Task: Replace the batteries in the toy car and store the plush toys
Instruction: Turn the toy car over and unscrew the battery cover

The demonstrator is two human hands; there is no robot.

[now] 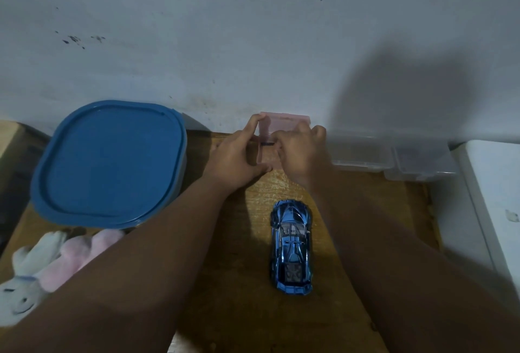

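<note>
A shiny blue toy car (292,245) stands on its wheels on the wooden table (247,310), between my forearms. At the table's far edge by the wall is a small pink plastic box (277,124) with its lid raised. My left hand (239,153) grips the box's left side, fingers on the lid's corner and thumb along the front. My right hand (298,150) reaches into the box with curled fingers; what they hold is hidden. A white plush toy (26,276) and a pink plush toy (81,254) lie at the left front.
A big container with a blue lid (109,161) stands at the left, behind the plush toys. Two clear plastic boxes (394,155) sit at the far right by the wall. A white surface (495,198) borders the table's right side.
</note>
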